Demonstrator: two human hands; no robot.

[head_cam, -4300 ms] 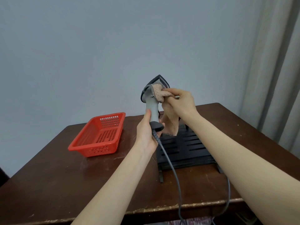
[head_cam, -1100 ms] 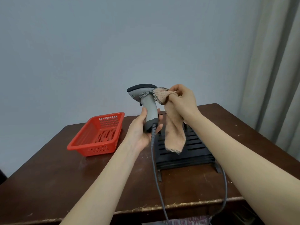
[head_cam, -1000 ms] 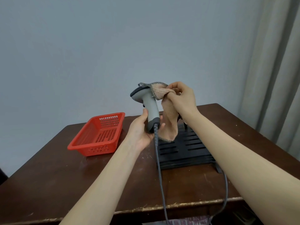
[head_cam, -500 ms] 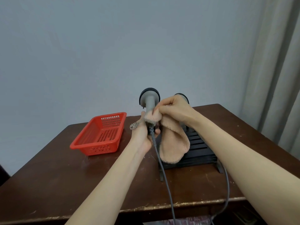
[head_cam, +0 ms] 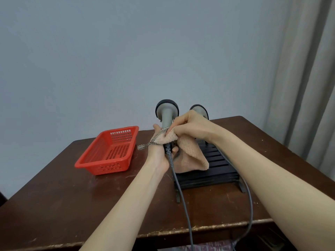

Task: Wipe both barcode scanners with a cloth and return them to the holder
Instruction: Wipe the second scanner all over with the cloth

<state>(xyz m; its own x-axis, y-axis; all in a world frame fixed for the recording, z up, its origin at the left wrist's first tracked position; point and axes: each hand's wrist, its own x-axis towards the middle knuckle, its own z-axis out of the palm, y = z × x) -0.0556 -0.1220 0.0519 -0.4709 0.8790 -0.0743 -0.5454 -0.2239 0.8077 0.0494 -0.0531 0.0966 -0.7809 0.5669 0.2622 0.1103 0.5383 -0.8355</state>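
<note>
Status: wiping is under way and the task is not finished. One scanner is out of the holder and held upright above the bench, head uppermost. The left hand grips the foot of its handle, fingers curled round it where the cable leaves. The right hand pinches the cloth and presses a bunched fold of it against the handle just above the left hand. The rest of the cloth hangs below the right hand, in front of the holder.

A second scanner shows just behind the right hand, its head alone visible. It appears to be seated in the holder, though the hand hides the seat. Whether it has been wiped cannot be told from its look.

Outstanding, in my judgement: finish the handle of the held scanner, return it to the holder under the right hand, and deal with the second if it has not been done.

A red basket sits to the left of the left hand, apart from it.
</note>
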